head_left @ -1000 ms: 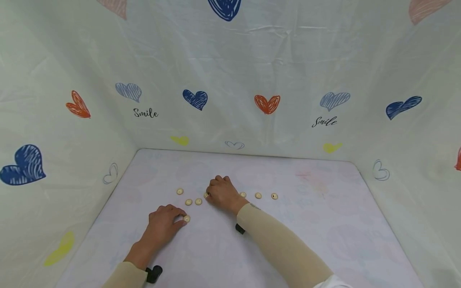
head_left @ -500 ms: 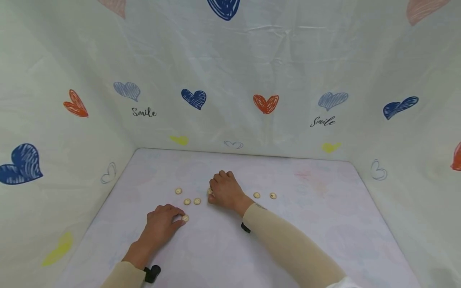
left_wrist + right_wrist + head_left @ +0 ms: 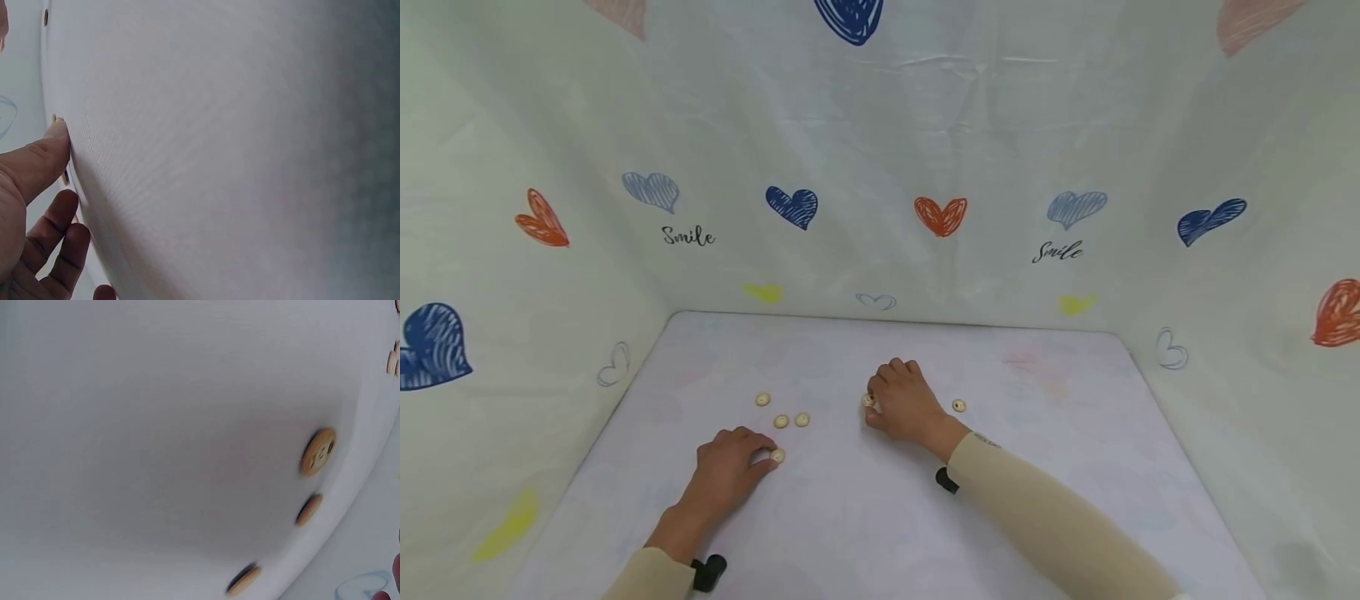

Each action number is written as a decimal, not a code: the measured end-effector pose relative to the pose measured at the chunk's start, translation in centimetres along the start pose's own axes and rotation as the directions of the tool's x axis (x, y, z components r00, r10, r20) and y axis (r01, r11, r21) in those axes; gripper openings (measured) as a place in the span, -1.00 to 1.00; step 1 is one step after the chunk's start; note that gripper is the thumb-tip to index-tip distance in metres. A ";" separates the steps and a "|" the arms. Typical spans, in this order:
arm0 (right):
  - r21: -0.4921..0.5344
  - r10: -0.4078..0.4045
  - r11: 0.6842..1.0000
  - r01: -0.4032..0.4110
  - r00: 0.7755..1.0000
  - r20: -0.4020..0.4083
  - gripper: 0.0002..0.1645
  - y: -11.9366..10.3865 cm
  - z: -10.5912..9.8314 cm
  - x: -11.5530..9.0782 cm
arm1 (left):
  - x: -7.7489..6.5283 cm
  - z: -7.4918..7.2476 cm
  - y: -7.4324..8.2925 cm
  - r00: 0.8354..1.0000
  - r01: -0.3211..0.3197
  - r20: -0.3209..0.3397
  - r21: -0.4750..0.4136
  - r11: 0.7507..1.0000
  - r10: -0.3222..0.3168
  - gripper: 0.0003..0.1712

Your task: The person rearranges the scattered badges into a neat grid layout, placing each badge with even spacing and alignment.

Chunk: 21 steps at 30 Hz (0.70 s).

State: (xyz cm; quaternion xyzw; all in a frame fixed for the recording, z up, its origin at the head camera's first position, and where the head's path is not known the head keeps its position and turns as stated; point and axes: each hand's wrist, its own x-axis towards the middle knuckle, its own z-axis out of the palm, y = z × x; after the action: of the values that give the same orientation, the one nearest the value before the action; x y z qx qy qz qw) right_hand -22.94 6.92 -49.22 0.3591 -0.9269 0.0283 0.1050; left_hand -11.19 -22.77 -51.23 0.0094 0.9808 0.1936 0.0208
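A: Please, what do you see at the far left?
B: A dark blue heart (image 3: pixel 433 346) is printed on the pale wall sheet (image 3: pixel 880 125). Below, to its right, a beige sleeve (image 3: pixel 651 575) enters, and at its wrist sits a black device (image 3: pixel 709 573).
A: And the left hand (image 3: pixel 726 467)?
B: Its thumb and index finger bend toward each other and pinch the nearest wooden disc (image 3: pixel 778 456) with their tips, at the white tabletop (image 3: pixel 850 517).
A: Which discs lie loose near this hand?
B: The back disc (image 3: pixel 763 400) lies beyond the fingers. To its right and slightly nearer, a pair of discs (image 3: pixel 802 419) lies flat, one just beside the other.
A: What about the right hand (image 3: pixel 906 404)?
B: Its fingers are curled, and with the thumb they grip an upright-looking disc (image 3: pixel 868 400) on their left side. Whether the palm hides more discs, I cannot tell.
A: And further right?
B: A lone disc (image 3: pixel 959 406) lies beyond the wrist, apart from the hand. At the far right, an orange-red heart (image 3: pixel 1337 312) is printed.
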 end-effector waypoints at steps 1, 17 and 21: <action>0.007 0.008 1.000 -0.008 1.000 -0.002 -0.73 0.4 -0.1 -0.5 | 0.0 0.1 0.0 1.000 0.001 0.001 -0.001 1.000 -0.001 -0.77; 0.033 0.084 0.996 -0.083 0.996 -0.021 -0.74 4.3 0.0 -7.4 | 0.1 0.1 -0.1 1.000 0.011 0.011 0.014 1.000 -0.011 -0.76; 0.037 0.093 0.995 -0.092 0.995 -0.032 -0.75 4.7 0.4 -8.5 | 0.0 0.1 0.0 1.000 0.006 0.004 0.012 1.000 -0.006 -0.76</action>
State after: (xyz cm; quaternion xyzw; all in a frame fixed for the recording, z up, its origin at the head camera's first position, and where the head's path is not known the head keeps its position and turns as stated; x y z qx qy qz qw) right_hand -20.07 15.94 -51.27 0.3171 -0.9400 0.0557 0.1126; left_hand -11.21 -22.73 -51.36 0.0071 0.9820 0.1874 0.0235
